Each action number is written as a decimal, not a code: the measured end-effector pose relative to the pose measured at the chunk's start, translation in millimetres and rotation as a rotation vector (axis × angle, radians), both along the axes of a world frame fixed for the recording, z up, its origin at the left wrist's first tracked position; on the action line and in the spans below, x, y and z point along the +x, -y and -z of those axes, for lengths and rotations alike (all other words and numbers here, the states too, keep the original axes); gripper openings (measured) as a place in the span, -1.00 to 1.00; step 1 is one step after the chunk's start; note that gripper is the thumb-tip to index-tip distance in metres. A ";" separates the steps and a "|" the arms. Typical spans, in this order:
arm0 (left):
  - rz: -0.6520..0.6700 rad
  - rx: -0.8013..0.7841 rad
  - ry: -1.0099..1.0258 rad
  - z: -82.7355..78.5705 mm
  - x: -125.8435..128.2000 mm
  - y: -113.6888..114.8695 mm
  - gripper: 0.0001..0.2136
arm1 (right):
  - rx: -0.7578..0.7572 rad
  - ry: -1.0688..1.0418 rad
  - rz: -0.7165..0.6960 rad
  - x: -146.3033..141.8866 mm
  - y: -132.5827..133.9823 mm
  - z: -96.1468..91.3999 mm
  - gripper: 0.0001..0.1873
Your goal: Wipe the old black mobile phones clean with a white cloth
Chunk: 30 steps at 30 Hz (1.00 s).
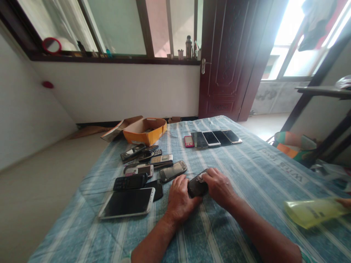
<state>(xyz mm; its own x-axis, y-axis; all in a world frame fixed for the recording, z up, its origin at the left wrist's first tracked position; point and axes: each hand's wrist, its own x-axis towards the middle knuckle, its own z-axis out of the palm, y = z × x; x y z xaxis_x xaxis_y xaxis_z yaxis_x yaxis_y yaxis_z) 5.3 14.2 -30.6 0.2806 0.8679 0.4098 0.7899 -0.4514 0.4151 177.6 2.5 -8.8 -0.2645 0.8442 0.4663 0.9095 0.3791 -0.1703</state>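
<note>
Item: dark phone, lying low on the striped blue surface, near edge, centre.

Hidden: its far end sits under the right hand; its near-left end is covered by the left hand. Only the middle of its glossy face shows. A small pale patch at the right fingertips cannot be identified.

Axis: long axis runs from near-left to far-right, face up.

Grip: left grip clamped on the near end, right grip closed over the far end.

Adjacent: heap of old phones and large white-edged phone to the left; row of five phones beyond; orange box; yellow bottle, cut off at the right.
</note>
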 end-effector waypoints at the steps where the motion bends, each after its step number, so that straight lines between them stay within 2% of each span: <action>1: 0.000 -0.012 -0.004 -0.7 -0.2 0.2 -0.59 | 0.002 -0.017 0.012 1.2 0.2 -0.9 -0.80; 3: -0.002 -0.004 0.004 0.7 -1.4 -0.2 -0.60 | 0.015 -0.045 -0.033 -2.2 3.7 -1.9 -0.78; 7: 0.047 0.061 0.026 8.6 -5.0 -2.9 -0.64 | 0.038 -0.025 -0.248 -19.9 14.6 0.3 -0.85; 9: 0.057 0.069 0.019 10.5 -5.3 -3.5 -0.64 | 0.040 -0.006 -0.265 -24.4 16.3 1.8 -0.88; 13: 0.005 0.045 0.006 5.6 -1.6 -2.0 -0.63 | 0.016 -0.006 -0.162 -17.2 10.7 2.5 -0.87; 18: 0.007 -0.031 -0.005 -5.6 1.0 1.3 -0.58 | -0.037 0.010 0.006 1.8 -0.9 1.8 -0.82; 21: 0.004 -0.038 -0.002 -7.1 0.1 1.8 -0.58 | -0.058 0.020 0.103 10.1 -6.4 2.5 -0.80; 26: 0.002 -0.017 0.027 -1.9 -1.3 0.4 -0.49 | -0.075 0.026 0.152 13.8 -9.2 3.5 -0.81; 30: -0.024 -0.032 -0.004 -0.7 -0.2 0.8 -0.53 | -0.070 0.020 0.159 13.3 -8.5 3.3 -0.81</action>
<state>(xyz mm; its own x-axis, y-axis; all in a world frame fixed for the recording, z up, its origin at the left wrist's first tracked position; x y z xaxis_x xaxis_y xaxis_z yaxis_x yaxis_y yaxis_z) 5.2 13.4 -29.9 0.2612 0.8870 0.3809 0.8020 -0.4190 0.4257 190.9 10.9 -12.0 -0.1340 0.9061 0.4012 0.9606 0.2183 -0.1722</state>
